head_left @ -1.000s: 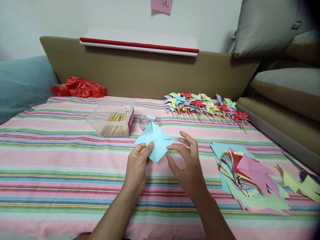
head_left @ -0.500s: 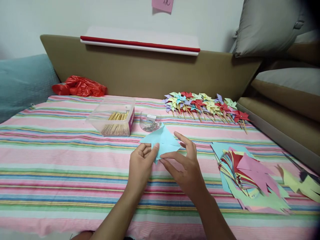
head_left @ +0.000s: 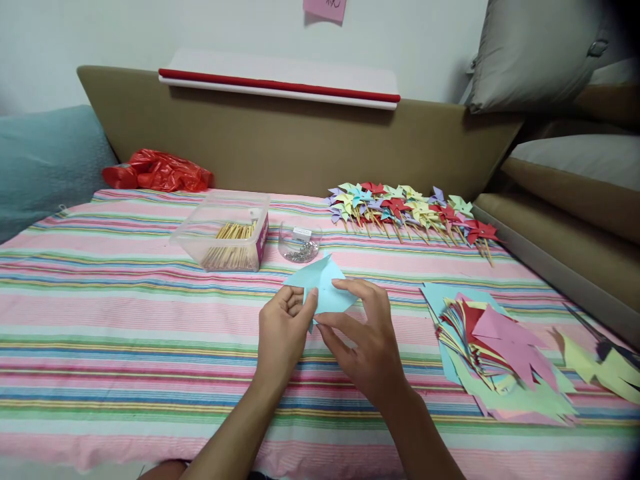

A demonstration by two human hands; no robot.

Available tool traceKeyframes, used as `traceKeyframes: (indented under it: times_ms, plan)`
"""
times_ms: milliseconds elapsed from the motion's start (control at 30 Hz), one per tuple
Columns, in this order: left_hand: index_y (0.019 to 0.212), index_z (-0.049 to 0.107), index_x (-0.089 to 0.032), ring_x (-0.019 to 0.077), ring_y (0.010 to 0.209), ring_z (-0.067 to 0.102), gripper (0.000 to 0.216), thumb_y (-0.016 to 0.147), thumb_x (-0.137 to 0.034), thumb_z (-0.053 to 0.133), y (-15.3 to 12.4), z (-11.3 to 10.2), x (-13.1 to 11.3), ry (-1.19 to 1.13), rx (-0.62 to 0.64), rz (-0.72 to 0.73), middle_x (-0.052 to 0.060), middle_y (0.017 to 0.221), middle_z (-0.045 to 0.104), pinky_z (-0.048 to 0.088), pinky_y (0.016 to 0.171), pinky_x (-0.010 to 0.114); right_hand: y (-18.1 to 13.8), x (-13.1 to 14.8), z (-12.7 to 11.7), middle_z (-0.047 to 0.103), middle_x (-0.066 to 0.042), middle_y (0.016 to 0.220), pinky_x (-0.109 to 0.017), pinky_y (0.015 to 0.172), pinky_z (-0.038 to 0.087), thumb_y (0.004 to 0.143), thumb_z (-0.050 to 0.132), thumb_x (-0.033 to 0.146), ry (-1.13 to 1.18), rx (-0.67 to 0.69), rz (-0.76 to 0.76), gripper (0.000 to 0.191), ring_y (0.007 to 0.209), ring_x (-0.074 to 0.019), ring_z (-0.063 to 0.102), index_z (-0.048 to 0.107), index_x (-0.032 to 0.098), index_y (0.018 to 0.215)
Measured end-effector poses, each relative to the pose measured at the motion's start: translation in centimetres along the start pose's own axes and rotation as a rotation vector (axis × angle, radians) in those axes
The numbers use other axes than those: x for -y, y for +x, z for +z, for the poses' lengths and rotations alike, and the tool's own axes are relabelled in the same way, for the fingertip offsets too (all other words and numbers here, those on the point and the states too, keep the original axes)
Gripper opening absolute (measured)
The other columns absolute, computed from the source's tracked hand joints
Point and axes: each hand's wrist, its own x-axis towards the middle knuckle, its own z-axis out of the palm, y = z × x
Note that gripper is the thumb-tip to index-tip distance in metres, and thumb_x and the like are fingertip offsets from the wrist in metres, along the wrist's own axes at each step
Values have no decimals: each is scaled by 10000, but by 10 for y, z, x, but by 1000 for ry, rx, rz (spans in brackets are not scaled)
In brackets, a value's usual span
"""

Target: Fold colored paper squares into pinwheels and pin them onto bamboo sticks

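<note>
A light blue piece of paper (head_left: 326, 291), cut with slits towards its middle, is held up over the striped cloth. My left hand (head_left: 284, 319) is closed on its left side, thumb on top and fingers curled beneath. At its right side, my right hand (head_left: 364, 337) pinches the lower edge between thumb and index finger, while another finger touches the paper's upper right part. Just beyond the paper stands a clear round dish (head_left: 300, 243) with small metal pins and a small white box in it. Part of the paper is hidden by my fingers.
A clear plastic tub (head_left: 220, 220) of wooden sticks stands left of the dish. Finished paper pinwheels (head_left: 400, 208) lie at the back right. Coloured cut paper (head_left: 500, 353) is piled at right, near scissors (head_left: 600, 340). A red plastic bag (head_left: 160, 172) lies at back left.
My right hand has shifted slightly left, and its upper finger has moved inward onto the paper. The paper's right corner has moved inward. My left hand keeps its hold.
</note>
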Motion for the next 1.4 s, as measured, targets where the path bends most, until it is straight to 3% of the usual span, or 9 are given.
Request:
traceKeyframes:
  times_ms: [367, 467, 600, 733, 1067, 1400]
  plan:
    - [720, 526, -185, 79, 543, 377, 340, 792, -414, 767, 2, 0, 1, -86, 17, -67, -75, 591, 451, 293, 520, 205, 2, 2, 2, 738, -11, 890, -415, 851, 491, 890, 663, 53, 81, 9, -1, 178, 944, -215, 609, 677, 217, 958]
    - [726, 562, -177, 82, 549, 444, 317, 789, -403, 775, 1, 1, -3, -125, 36, -87, -60, 608, 531, 345, 545, 204, 2, 0, 3, 739, -12, 876, -403, 830, 500, 905, 653, 82, 83, -47, 103, 177, 883, -203, 619, 676, 227, 1004]
    - [753, 604, -185, 110, 566, 574, 280, 763, -382, 802, -2, 3, -11, -204, 74, -133, -44, 639, 621, 458, 627, 231, -1, -3, 3, 731, -29, 934, -389, 843, 527, 916, 655, 166, 110, -121, 356, 189, 925, -210, 658, 650, 234, 1092]
    - [739, 603, -189, 130, 593, 620, 285, 743, -370, 822, -4, 4, -16, -209, 89, -155, -41, 641, 643, 498, 655, 250, -2, -3, 5, 721, -39, 970, -393, 863, 531, 903, 667, 216, 144, -144, 505, 136, 928, -215, 691, 645, 234, 1036]
    - [690, 590, -180, 95, 537, 506, 316, 743, -390, 820, -6, 5, -17, -138, 97, -151, -59, 563, 571, 396, 546, 215, -1, -3, 7, 719, -26, 884, -362, 790, 538, 871, 689, 199, 97, -168, 496, 121, 856, -206, 649, 653, 227, 983]
    - [712, 608, -171, 114, 601, 511, 309, 753, -406, 804, -6, 1, -12, -78, 122, -132, -30, 644, 614, 389, 583, 231, 0, -4, 8, 731, -12, 850, -363, 771, 507, 862, 691, 203, 100, -146, 508, 152, 801, -204, 613, 636, 228, 1001]
